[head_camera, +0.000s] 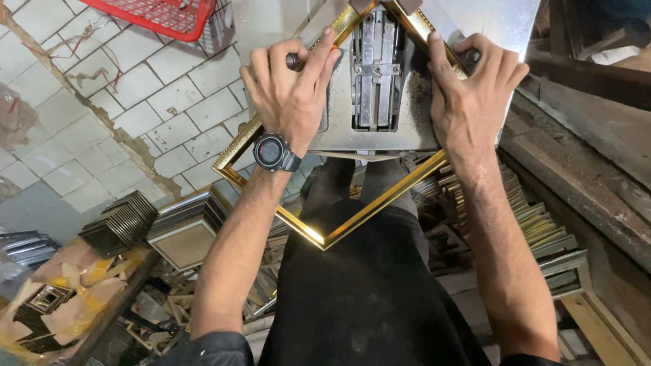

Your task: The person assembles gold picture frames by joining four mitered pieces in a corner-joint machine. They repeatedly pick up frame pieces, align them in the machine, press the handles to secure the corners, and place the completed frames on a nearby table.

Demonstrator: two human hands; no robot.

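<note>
**Both hands press a gold frame onto a metal joining machine**

A flat grey steel machine table (462,16) carries a square gold-coloured picture frame (353,220), turned like a diamond, its far corner at the central metal clamp block (377,71) and its near corner hanging off the table's edge above the person's dark trousers. The left hand (290,95), with a black round wristwatch (271,152), lies curled over the frame's left rail. The right hand (472,94) grips the right rail, fingers bent over it
</note>
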